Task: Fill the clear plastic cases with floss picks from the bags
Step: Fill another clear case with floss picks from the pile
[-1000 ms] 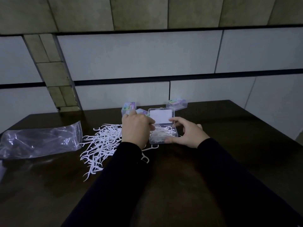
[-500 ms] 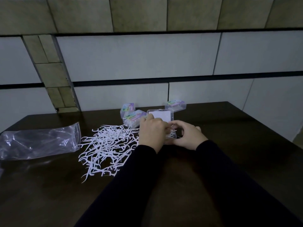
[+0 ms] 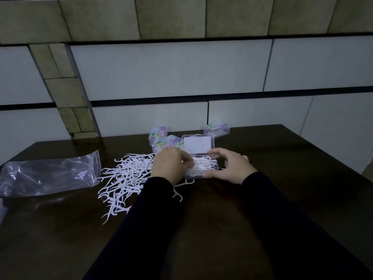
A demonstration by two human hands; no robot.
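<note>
Head view: open clear case (image 3: 201, 168) on table (image 3: 262, 219) being steadied by right hand (image 3: 232, 168), grip curled round its edge. Picks being pressed in by left hand (image 3: 171, 166); its grip cannot be told. Loose floss picks (image 3: 125, 178) lying left. Risk: overfilling, picks being spilled, lid being jammed.

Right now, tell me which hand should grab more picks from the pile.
Left. The left hand sits beside the loose pile of picks, while the right hand is on the far side, steadying the open case.
</note>
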